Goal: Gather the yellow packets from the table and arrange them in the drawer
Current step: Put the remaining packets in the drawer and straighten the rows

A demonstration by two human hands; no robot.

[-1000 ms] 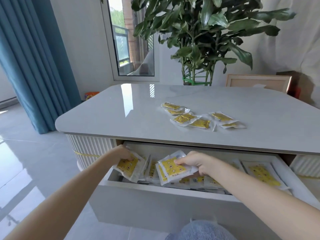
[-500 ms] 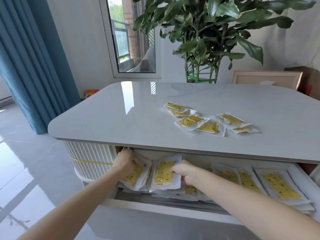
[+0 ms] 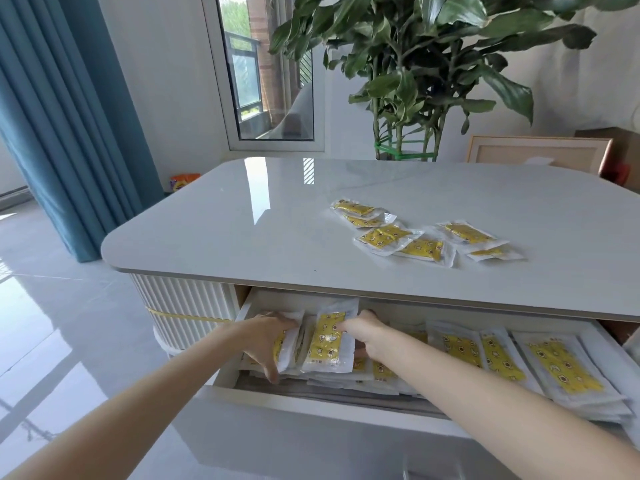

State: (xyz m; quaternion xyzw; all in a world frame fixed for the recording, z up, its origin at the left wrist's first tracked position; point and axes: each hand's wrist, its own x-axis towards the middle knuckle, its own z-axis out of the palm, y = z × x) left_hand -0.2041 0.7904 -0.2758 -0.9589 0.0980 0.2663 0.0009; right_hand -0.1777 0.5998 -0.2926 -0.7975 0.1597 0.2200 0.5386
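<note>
- Head view: the drawer (image 3: 221, 377) is pulled out under the table (image 3: 221, 237) edge, and both hands are inside its left end.
- The left hand (image 3: 266, 336) is clasped over a packet stack (image 3: 289, 344) standing on edge against the drawer's left wall, fingers curled down its front.
- The right hand (image 3: 363, 332) pinches the right edge of an upright packet (image 3: 329, 337), which is just beside the stack and leans against the drawer's back.
- Flat packets (image 3: 381, 372) fill the drawer floor beneath the hands; three more (image 3: 502, 355) lie face up in a row toward the right end, overlapping at their edges.
- The drawer's front rail is clear of packets, and a bare strip of floor shows just behind it.
- On the tabletop, six loose packets (image 3: 420, 233) sit in a scattered cluster right of centre, well back from the near edge.
- The tabletop's left half and far side are bare.
- A plant (image 3: 415, 64) stands behind the table; a blue curtain (image 3: 62, 116) hangs at far left.
</note>
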